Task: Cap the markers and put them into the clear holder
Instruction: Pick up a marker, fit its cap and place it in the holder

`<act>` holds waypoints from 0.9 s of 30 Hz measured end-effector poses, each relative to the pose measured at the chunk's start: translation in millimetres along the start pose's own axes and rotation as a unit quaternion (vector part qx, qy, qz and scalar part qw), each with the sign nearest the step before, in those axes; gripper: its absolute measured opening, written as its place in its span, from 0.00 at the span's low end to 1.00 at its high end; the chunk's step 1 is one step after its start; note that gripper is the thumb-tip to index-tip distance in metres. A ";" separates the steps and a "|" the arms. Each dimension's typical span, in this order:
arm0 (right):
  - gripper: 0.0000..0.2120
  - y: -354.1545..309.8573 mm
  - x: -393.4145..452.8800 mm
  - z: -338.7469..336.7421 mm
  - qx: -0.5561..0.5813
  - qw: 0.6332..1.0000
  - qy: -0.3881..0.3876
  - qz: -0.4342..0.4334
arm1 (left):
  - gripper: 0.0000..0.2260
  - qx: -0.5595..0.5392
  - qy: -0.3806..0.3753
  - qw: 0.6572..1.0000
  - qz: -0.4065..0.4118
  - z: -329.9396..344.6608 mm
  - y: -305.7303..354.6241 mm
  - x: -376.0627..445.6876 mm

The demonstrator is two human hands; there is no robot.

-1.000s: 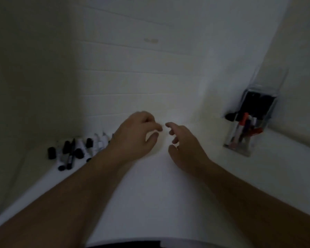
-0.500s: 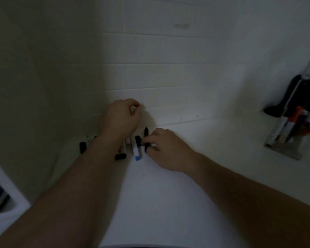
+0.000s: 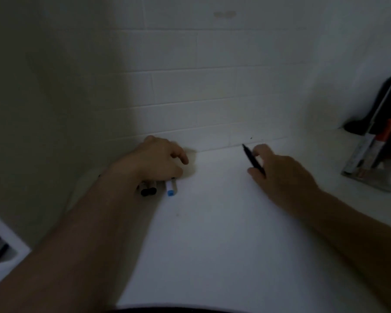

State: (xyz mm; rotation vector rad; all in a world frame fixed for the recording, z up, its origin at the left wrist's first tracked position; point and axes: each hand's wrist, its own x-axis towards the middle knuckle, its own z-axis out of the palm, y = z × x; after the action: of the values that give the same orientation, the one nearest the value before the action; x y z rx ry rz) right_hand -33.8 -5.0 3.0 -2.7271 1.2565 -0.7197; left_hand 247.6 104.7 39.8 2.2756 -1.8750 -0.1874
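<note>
The light is dim and the picture soft, so small details are hard to read. The left hand [image 3: 158,159] is resting knuckles-up on the white counter [image 3: 212,222] by the tiled wall [image 3: 212,98], fingers curled downward; it is covering most of the loose markers [image 3: 158,188], whose ends alone are peeking out beneath the palm: two rounded black ends and one white barrel with a blue end [image 3: 171,192]. Whether this grip is closing on any of them cannot be told. The right hand [image 3: 280,175] is hovering just over the counter, its grip pinching a slim black marker [image 3: 253,160] between thumb and fingers, the pointed end angling up toward the wall. The clear holder [image 3: 370,163] is standing at the far right, cut off by the frame edge, with red, white and dark barrels showing blurrily through its glossy wall.
</note>
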 end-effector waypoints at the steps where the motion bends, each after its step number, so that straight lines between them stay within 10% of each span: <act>1: 0.17 10.0 -4.7 -1.0 0.036 0.999 0.030 0.015 | 0.16 0.006 -0.013 1.000 -0.006 1.5 0.7 0.3; 9: 0.21 31.0 -6.6 2.6 0.131 0.990 0.037 0.032 | 0.20 0.021 -0.015 0.999 -0.025 7.6 8.5 2.9; 17: 0.17 38.4 -2.1 6.0 0.135 0.988 0.071 0.007 | 0.11 -0.070 0.164 0.981 0.075 23.5 45.9 3.6; 27: 0.15 31.7 -4.6 3.0 0.120 0.986 0.107 -0.052 | 0.03 -0.138 0.144 0.974 0.111 41.0 87.5 -2.5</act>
State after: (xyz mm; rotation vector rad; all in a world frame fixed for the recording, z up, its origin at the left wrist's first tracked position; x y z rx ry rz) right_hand -57.4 -23.3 -9.0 -2.5875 0.9884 -1.1225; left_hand 154.6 88.5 19.3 1.7904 -1.8032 -0.0744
